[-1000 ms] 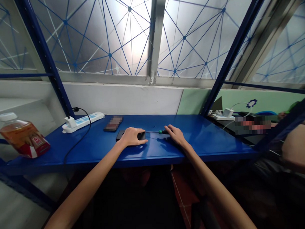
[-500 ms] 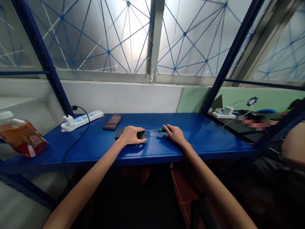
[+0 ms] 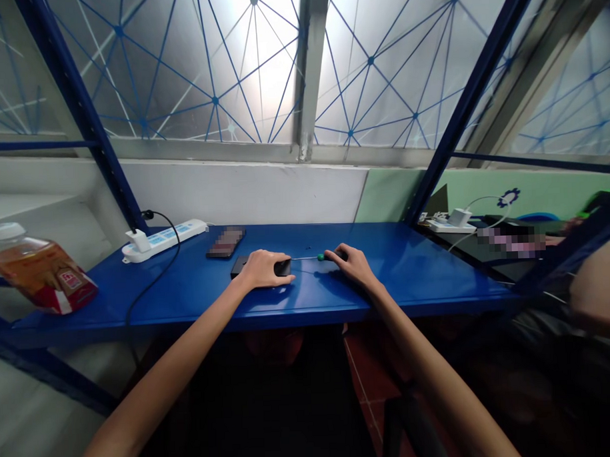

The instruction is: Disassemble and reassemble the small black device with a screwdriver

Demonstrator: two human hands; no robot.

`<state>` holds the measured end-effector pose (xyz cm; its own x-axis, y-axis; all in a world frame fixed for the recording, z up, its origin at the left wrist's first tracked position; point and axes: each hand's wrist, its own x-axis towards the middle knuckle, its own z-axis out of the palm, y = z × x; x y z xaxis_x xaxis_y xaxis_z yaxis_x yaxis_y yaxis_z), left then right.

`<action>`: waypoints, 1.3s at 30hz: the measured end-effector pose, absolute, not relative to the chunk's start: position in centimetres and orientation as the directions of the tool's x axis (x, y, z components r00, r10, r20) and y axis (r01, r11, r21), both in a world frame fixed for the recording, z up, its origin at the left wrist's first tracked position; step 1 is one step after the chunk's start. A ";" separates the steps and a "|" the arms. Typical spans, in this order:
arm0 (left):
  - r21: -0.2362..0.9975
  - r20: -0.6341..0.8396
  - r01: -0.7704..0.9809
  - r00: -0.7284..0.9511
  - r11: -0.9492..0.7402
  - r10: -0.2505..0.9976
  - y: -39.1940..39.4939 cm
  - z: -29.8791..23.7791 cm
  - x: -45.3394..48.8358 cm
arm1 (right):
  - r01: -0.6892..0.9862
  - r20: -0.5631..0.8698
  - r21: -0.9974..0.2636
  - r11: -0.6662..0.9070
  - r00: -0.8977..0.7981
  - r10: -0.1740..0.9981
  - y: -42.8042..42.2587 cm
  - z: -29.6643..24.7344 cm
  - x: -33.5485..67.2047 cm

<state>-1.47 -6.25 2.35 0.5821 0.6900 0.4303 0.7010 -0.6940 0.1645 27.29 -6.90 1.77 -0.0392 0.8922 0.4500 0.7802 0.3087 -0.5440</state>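
A black box-like device [image 3: 285, 268] lies on the blue table [image 3: 197, 285], with my left hand [image 3: 261, 269] closed over it, thumb and fingers on its near and far sides. My right hand [image 3: 352, 263] is wrapped round the handle of a screwdriver [image 3: 321, 257], which has a green collar and a thin metal shaft. The shaft lies nearly level and points left. Its tip meets the right end of the device; the exact contact is too small to make out.
A phone [image 3: 226, 242] lies behind my left hand. Further left are a white power strip [image 3: 168, 238] with a black cable [image 3: 159, 273] and a bottle of orange-brown drink [image 3: 41, 271]. At the right, another person's arm [image 3: 600, 281] is beside a second desk.
My right hand has shifted slightly, its fingers now curled differently round the screwdriver handle. My left hand and the device stay in place.
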 end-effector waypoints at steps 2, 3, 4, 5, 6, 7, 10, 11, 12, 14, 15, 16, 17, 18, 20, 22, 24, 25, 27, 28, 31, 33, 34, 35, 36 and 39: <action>0.159 0.435 0.700 0.583 -0.696 0.686 -6.1 2.2 -1.5 | 0.796 0.445 -0.523 0.305 -0.050 0.894 -6.9 1.7 27.2; 0.156 0.438 0.701 0.582 -0.696 0.685 -6.1 2.2 -1.5 | 0.806 0.434 -0.512 0.297 -0.056 0.899 -6.9 1.8 27.2; 0.154 0.441 0.702 0.581 -0.695 0.684 -6.0 2.1 -1.5 | 0.817 0.416 -0.503 0.280 -0.055 0.908 -6.9 1.8 27.2; 0.151 0.444 0.704 0.579 -0.694 0.684 -6.0 2.1 -1.5 | 0.825 0.394 -0.502 0.259 -0.048 0.918 -6.9 1.8 27.2; 0.149 0.444 0.704 0.579 -0.694 0.683 -6.0 2.0 -1.5 | 0.828 0.371 -0.509 0.235 -0.036 0.928 -6.9 1.9 27.2; 0.148 0.445 0.704 0.580 -0.695 0.682 -6.0 2.0 -1.5 | 0.825 0.354 -0.522 0.217 -0.023 0.935 -7.0 1.9 27.2; 0.146 0.446 0.698 0.586 -0.701 0.677 -6.0 2.0 -1.5 | 0.792 0.333 -0.572 0.214 -0.015 0.943 -6.9 1.9 27.4; 0.147 0.446 0.697 0.587 -0.702 0.676 -6.0 2.0 -1.6 | 0.780 0.337 -0.583 0.226 -0.021 0.941 -6.8 1.8 27.5; 0.149 0.446 0.697 0.586 -0.702 0.676 -6.0 2.0 -1.6 | 0.772 0.344 -0.590 0.236 -0.024 0.939 -6.7 1.8 27.5; 0.152 0.444 0.697 0.585 -0.701 0.678 -6.0 2.1 -1.6 | 0.765 0.366 -0.594 0.246 -0.015 0.930 -6.6 1.6 27.6; 0.153 0.444 0.698 0.584 -0.700 0.679 -6.1 2.1 -1.6 | 0.767 0.382 -0.590 0.251 -0.009 0.924 -6.5 1.6 27.6; 0.154 0.444 0.699 0.583 -0.699 0.681 -6.1 2.1 -1.5 | 0.771 0.398 -0.582 0.257 -0.005 0.917 -6.5 1.5 27.5; 0.154 0.443 0.701 0.581 -0.697 0.682 -6.1 2.2 -1.5 | 0.777 0.413 -0.572 0.263 -0.004 0.911 -6.5 1.5 27.4; 0.154 0.442 0.703 0.579 -0.694 0.685 -6.2 2.2 -1.5 | 0.784 0.425 -0.559 0.268 -0.006 0.905 -6.5 1.5 27.4; 0.152 0.439 0.707 0.578 -0.691 0.688 -6.3 2.3 -1.4 | 0.796 0.434 -0.538 0.276 -0.019 0.901 -6.6 1.6 27.3; 0.150 0.434 0.709 0.579 -0.689 0.690 -6.3 2.4 -1.4 | 0.801 0.424 -0.534 0.270 -0.022 0.906 -6.7 1.7 27.2; 0.150 0.432 0.709 0.580 -0.689 0.690 -6.3 2.4 -1.4 | 0.789 0.406 -0.559 0.256 -0.010 0.914 -6.9 1.9 27.2; 0.150 0.432 0.709 0.580 -0.689 0.691 -6.3 2.4 -1.4 | 0.777 0.400 -0.576 0.253 -0.002 0.917 -7.0 2.0 27.2; 0.150 0.430 0.708 0.581 -0.690 0.691 -6.3 2.4 -1.4 | 0.753 0.390 -0.607 0.255 0.003 0.921 -7.1 2.1 27.3; 0.150 0.430 0.709 0.581 -0.689 0.691 -6.3 2.4 -1.4 | 0.743 0.388 -0.617 0.259 0.000 0.922 -7.1 2.1 27.3; 0.151 0.426 0.709 0.582 -0.689 0.692 -6.3 2.4 -1.5 | 0.733 0.398 -0.625 0.270 0.001 0.917 -6.9 2.0 27.4; 0.152 0.424 0.710 0.581 -0.688 0.694 -6.3 2.4 -1.4 | 0.737 0.411 -0.618 0.273 0.007 0.912 -6.7 1.9 27.4; 0.154 0.423 0.710 0.581 -0.687 0.695 -6.3 2.5 -1.4 | 0.745 0.416 -0.610 0.272 0.008 0.909 -6.6 1.8 27.4; 0.156 0.422 0.709 0.581 -0.687 0.696 -6.3 2.5 -1.4 | 0.754 0.417 -0.599 0.269 0.007 0.909 -6.5 1.7 27.4; 0.157 0.422 0.708 0.582 -0.688 0.695 -6.3 2.5 -1.4 | 0.762 0.412 -0.591 0.264 0.003 0.911 -6.4 1.7 27.4; 0.157 0.421 0.706 0.585 -0.691 0.694 -6.3 2.5 -1.4 | 0.751 0.371 -0.608 0.260 -0.020 0.928 -6.4 1.7 27.5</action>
